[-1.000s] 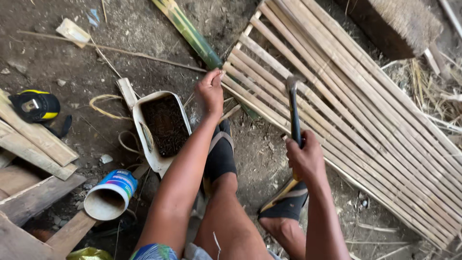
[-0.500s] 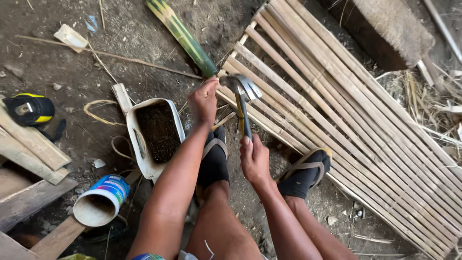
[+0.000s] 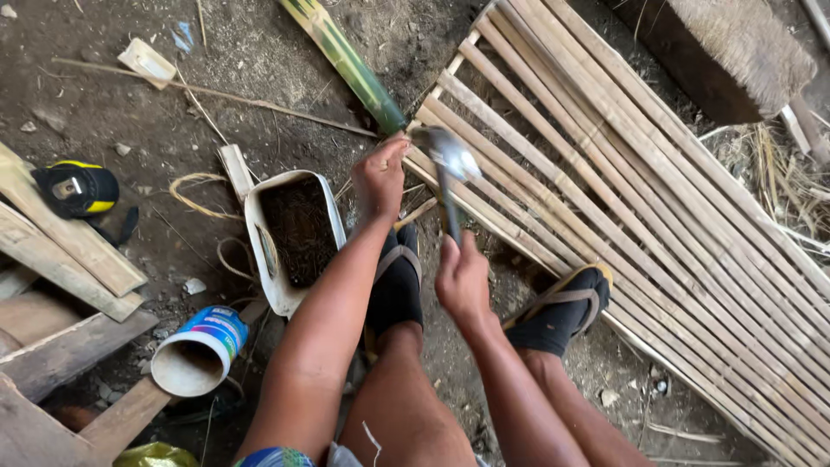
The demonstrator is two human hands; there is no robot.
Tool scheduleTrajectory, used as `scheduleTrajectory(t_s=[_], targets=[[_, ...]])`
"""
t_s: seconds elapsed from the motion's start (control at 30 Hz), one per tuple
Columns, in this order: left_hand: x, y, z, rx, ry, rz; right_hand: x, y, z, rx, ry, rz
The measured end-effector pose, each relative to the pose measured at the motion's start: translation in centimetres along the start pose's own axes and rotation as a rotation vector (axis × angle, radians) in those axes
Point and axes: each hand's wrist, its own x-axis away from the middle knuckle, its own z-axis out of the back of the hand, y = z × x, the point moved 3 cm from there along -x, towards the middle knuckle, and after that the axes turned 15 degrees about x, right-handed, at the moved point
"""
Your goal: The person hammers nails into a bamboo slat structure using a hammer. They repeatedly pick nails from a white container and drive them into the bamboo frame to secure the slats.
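We see our right hand (image 3: 462, 278) with its fingers wrapped tight round the handle of a hammer (image 3: 447, 164), whose metal head is blurred and sits just above the near edge of a bamboo slat panel (image 3: 657, 199) lying on the dirt ground (image 3: 285, 60). Our left hand (image 3: 380, 177) rests at that same edge, fingers narrowed and pinched at the slat end right beside the hammer head; whether they hold a nail we cannot tell. Both feet, in dark socks and sandals, are planted by the panel, the right one on its near edge. Just left of our left forearm lies a cut white plastic jug (image 3: 292, 238), open on its side and filled with small dark pieces. Nearer to us lies a tin can (image 3: 199, 350) on its side, its mouth toward us and its label blue, white and pink. Further left a yellow and black tape measure (image 3: 78, 188) sits beside stacked wooden planks (image 3: 60, 259). A green bamboo stalk (image 3: 346, 60) lies beyond our hands, touching the panel's corner, and a small pale flat package (image 3: 151, 62) lies on the ground at upper left. The ground is bare earth strewn with twigs and straw.
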Motion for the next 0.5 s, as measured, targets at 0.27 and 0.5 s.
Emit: scheduleTrajectory(t_s=[0.27,0.5], targets=[[1.1,1.1,-1.0,0.079,-0.034,-0.126,-0.6,2.2,-0.3,-0.101,-0.018,-0.103],[0.8,0.1,-1.9,0.054,-0.094,0.108,1.7,1.5,2.4,-0.09,-0.076,-0.155]])
